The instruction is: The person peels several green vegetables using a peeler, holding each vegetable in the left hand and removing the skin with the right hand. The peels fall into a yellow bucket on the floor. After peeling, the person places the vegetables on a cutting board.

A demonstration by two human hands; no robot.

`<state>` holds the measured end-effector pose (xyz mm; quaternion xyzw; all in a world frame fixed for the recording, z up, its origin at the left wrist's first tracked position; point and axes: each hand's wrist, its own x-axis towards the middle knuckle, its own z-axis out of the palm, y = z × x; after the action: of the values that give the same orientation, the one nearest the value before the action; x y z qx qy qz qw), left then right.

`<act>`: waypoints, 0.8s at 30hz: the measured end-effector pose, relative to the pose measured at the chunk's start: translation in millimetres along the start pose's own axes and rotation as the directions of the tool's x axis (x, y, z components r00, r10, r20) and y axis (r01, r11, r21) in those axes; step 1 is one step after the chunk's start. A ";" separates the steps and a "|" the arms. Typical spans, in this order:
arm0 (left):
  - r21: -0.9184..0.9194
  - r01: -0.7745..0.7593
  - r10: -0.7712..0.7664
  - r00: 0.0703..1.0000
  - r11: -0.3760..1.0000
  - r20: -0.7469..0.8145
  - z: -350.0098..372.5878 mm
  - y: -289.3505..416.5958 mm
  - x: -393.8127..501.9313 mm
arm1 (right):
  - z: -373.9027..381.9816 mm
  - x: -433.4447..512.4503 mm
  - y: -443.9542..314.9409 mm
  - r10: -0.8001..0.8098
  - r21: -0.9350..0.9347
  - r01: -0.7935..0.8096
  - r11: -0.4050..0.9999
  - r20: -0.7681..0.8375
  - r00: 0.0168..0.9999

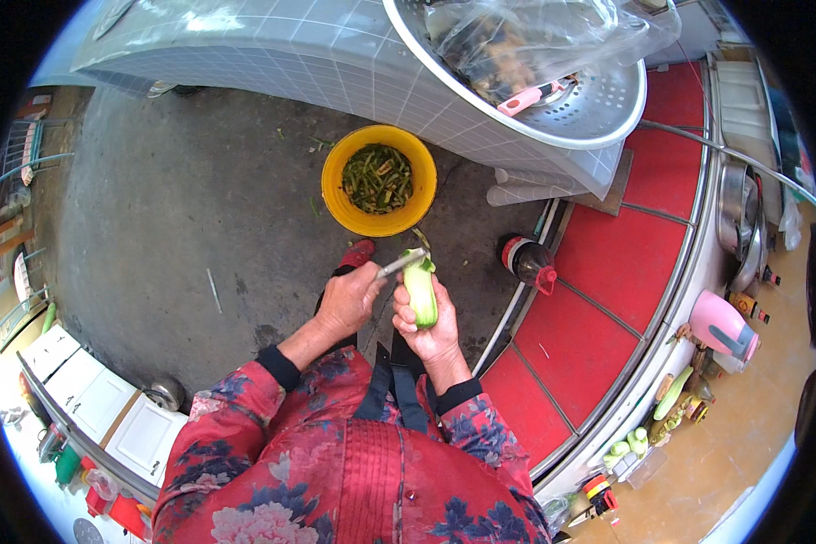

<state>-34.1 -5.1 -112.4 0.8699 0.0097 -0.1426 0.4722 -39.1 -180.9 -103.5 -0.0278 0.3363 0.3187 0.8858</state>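
My left hand (350, 299) grips a slim metal-coloured tool (401, 262), probably a peeler or knife; its far end touches the upper end of a pale green vegetable. Held upright in the fingers of my right hand (440, 330), that vegetable (420, 296) looks peeled, with a strip or flap of green skin at its top; its exact kind is unclear. Just beyond both hands, a yellow bucket (333, 207) stands on the floor with green peelings (379, 178) inside. A thin scrap of peel (421, 237) lies by the bucket's near side.
A tiled-pattern covered table (299, 75) bears a metal colander (605, 112) holding a plastic bag and a pink-handled peeler (527, 100). At right, a dark bottle (527, 262) with a red cap stands beside red tiles (605, 272). The counter holds a pink kettle (721, 323) and green vegetables (629, 442).
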 end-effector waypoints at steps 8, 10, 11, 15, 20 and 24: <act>-0.118 -0.005 0.002 1.000 0.993 -0.021 -0.9 -0.7 -3.2 | 6.9 0.0 7.1 -0.013 0.021 0.014 1.000 -0.033 0.999; -0.126 -0.028 0.029 1.000 0.992 0.008 1.7 -1.8 -4.0 | 3.9 1.1 7.0 -0.010 0.040 0.009 0.999 0.034 0.999; -0.088 0.009 -0.007 1.000 0.996 0.028 1.3 -5.9 -2.3 | 1.9 2.5 7.3 -0.006 0.015 0.006 1.000 0.017 1.000; 0.052 0.038 -0.041 0.998 0.998 0.055 -5.7 -8.2 1.2 | 2.4 2.0 0.3 -0.050 -0.215 0.015 0.977 -0.162 0.985; 0.165 -0.049 0.039 0.997 0.985 0.063 -10.4 -13.7 2.4 | -1.9 -2.6 -8.7 -0.076 -0.378 -0.023 0.925 -0.244 0.967; 0.171 0.049 -0.051 0.999 0.984 0.006 -20.3 -13.2 6.5 | 9.8 -6.0 -3.0 -0.118 -0.485 -0.040 0.873 -0.290 0.950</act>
<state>-25.0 18.2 -114.4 0.9059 0.0169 -0.1590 0.3921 -35.1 -184.1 -92.7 -0.3056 0.3800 0.3661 0.7926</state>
